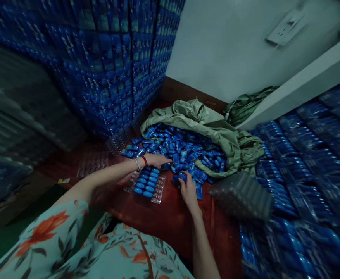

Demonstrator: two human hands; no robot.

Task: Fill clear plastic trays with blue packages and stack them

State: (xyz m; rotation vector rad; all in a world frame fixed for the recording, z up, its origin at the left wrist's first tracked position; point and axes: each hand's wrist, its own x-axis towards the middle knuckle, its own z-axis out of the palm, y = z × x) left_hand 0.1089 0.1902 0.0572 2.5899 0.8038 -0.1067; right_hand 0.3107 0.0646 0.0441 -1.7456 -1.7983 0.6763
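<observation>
My left hand, with bracelets at the wrist, reaches over the far end of a clear plastic tray. Its fingers are bent down on a small blue plastic container, mostly covered by the hand. Rows of shiny blue oval containers fill part of that tray; its right-hand row of hollows holds none. My right hand is at the near edge of a loose heap of blue containers, thumb and fingers closed around one blue container. The heap spills from an open green sack.
Tall stacks of filled blue trays rise at the left back. More wrapped blue packs are piled at right. A stack of clear trays stands right of my hand. Another clear tray lies left on the red surface.
</observation>
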